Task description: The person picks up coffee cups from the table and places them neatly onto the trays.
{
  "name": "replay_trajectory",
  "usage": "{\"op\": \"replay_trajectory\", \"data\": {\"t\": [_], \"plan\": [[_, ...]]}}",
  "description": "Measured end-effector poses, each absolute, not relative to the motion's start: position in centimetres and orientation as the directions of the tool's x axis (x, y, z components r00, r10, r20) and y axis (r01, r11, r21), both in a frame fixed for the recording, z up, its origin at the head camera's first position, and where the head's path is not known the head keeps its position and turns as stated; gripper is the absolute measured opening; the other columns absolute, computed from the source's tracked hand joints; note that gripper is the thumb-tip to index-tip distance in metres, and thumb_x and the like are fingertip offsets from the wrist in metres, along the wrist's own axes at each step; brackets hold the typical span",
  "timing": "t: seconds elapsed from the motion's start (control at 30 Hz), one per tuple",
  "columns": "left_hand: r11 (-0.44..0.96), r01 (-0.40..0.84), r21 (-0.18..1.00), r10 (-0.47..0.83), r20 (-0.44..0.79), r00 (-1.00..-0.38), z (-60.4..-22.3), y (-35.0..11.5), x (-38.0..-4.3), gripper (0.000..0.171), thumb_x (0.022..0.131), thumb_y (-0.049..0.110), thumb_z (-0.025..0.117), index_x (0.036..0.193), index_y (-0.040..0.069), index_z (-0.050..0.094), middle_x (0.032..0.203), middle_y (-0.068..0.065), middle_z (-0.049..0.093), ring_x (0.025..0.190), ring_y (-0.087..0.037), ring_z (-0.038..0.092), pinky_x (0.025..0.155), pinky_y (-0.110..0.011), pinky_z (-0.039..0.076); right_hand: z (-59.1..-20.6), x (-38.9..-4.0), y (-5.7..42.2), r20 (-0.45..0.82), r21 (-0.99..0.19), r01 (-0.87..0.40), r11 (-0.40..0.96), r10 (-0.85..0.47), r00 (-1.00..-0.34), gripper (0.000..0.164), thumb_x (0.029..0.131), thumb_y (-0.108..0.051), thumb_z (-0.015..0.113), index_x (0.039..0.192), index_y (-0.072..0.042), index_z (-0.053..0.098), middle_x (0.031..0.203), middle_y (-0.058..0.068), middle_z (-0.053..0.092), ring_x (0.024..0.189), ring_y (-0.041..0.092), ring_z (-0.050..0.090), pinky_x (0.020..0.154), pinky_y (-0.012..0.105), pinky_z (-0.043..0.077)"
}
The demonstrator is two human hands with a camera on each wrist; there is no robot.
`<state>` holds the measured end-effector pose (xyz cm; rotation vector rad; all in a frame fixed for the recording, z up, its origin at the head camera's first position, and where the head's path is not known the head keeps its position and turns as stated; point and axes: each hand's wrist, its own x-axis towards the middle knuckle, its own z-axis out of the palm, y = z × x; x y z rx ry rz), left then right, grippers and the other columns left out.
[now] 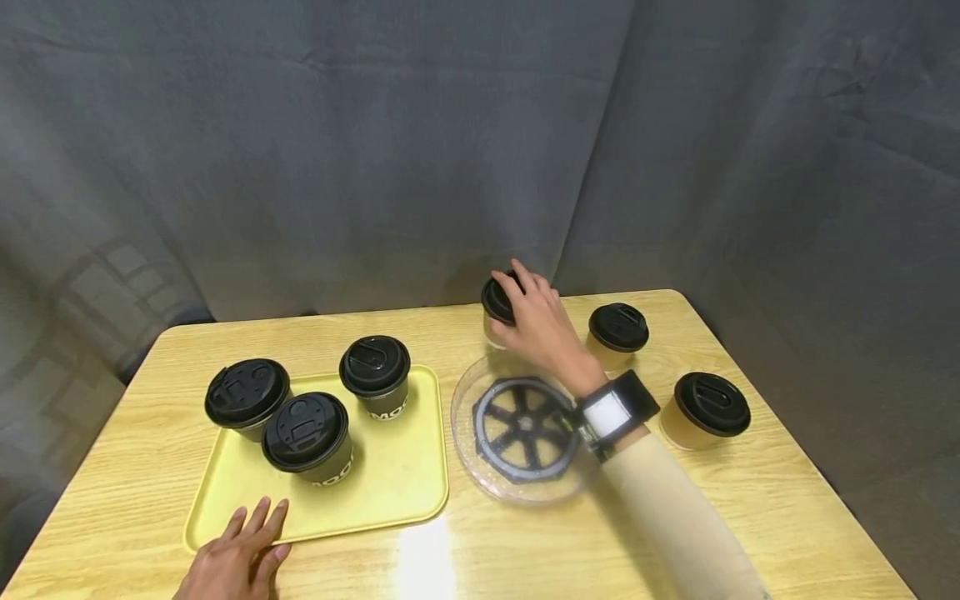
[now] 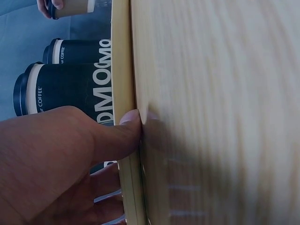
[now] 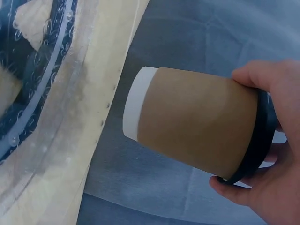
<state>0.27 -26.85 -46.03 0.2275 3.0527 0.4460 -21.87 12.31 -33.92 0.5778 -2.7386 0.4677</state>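
Observation:
My right hand (image 1: 542,327) grips a brown-sleeved paper coffee cup (image 3: 197,122) by its black lid (image 3: 260,136), fingers and thumb around the lid. In the right wrist view its white base hangs above the tabletop edge, beside a round clear plastic turntable (image 1: 467,442) with a dark spoked centre. The left hand (image 1: 234,560) rests on the near left edge of a yellow tray (image 1: 397,483), fingers spread over the rim and thumb against it. Dark coffee cups with black lids stand there: one front cup (image 1: 311,437), one left cup (image 1: 247,396) and one back cup (image 1: 375,371).
Two more brown cups with black lids, a back right cup (image 1: 617,333) and a nearer right cup (image 1: 705,408), stand on the wooden table (image 1: 780,517) right of the turntable. A grey curtain (image 1: 375,167) hangs behind the table and along its sides.

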Motion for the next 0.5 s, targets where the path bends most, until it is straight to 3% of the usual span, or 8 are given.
{"op": "replay_trajectory", "data": {"t": [0.5], "plan": [[0.949, 0.125, 0.289, 0.151, -0.069, -0.986, -45.7, -26.8, 0.3, 0.049, 0.094, 0.03, 0.062, 0.132, -0.001, 0.058, 0.129, -0.034, 0.056, 0.113, -0.062, 0.052, 0.081, -0.059, 0.052, -33.8, -18.8, 12.9, 0.345, -0.219, -0.466, 0.857, -0.378, -0.859, 0.067, 0.088, -0.037, 0.067, 0.146, -0.015, 0.043, 0.156, 0.021, 0.033, 0.132, 0.044, 0.045, 0.103, 0.059, 0.042]]}}
